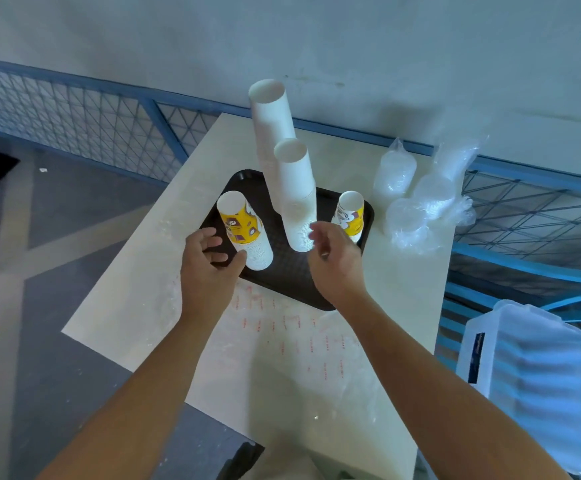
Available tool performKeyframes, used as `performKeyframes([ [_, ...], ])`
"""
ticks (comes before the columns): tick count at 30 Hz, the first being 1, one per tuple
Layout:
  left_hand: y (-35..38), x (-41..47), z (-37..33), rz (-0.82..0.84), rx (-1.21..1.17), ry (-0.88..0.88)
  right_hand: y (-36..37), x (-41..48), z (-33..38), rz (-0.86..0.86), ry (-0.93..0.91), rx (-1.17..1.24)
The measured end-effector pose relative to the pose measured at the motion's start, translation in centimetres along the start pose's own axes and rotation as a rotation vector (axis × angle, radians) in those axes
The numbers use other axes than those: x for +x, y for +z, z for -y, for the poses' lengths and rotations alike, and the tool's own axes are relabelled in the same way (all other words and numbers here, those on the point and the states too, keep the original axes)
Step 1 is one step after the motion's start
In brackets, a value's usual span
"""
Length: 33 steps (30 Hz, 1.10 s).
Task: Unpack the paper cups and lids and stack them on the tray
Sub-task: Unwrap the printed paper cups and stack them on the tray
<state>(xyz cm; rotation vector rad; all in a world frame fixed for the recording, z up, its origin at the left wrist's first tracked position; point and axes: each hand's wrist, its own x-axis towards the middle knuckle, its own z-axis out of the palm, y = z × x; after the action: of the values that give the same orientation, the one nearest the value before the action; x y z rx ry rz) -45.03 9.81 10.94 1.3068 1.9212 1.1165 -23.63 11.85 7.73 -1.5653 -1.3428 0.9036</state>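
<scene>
Over the tray point(282, 282) | left hand point(209, 261) fingers wide, empty | right hand point(332, 258) likewise

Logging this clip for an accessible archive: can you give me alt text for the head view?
The left hand and right hand, both open, hover near four upright paper-cup stacks on a black tray: the left beside a yellow-printed stack, the right beside a white stack. Bagged lids lie on the table right of the tray.
</scene>
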Motion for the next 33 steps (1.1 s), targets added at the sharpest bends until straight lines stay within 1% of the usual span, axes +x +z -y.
performKeyframes([
  [3, -0.6, 1.2, 1.4, 0.107, 0.019, -0.010, 2.8, 0.4, 3.0, 0.142, -0.097, -0.056],
  [5, -1.1, 2.2, 2.1, 0.166, 0.022, -0.008, 4.7, 1.1, 4.6, 0.186, -0.141, -0.113],
  [7, -1.5, 3.3, 2.8, 0.227, 0.001, -0.004, 6.7, 2.0, 5.8, 0.195, -0.173, -0.153],
  [12, -1.6, 5.7, 4.8, 0.354, -0.050, 0.022, 10.6, 3.5, 6.5, 0.041, -0.236, -0.256],
  [17, -1.8, 7.5, 6.3, 0.440, -0.051, 0.055, 12.8, 4.1, 5.9, -0.033, -0.182, -0.311],
  [24, -2.1, 9.3, 7.8, 0.487, -0.031, 0.112, 13.1, 3.4, 5.7, -0.081, -0.141, -0.330],
  [33, -1.7, 11.0, 8.0, 0.566, -0.020, 0.152, 12.9, 3.5, 6.3, -0.074, -0.123, -0.369],
])
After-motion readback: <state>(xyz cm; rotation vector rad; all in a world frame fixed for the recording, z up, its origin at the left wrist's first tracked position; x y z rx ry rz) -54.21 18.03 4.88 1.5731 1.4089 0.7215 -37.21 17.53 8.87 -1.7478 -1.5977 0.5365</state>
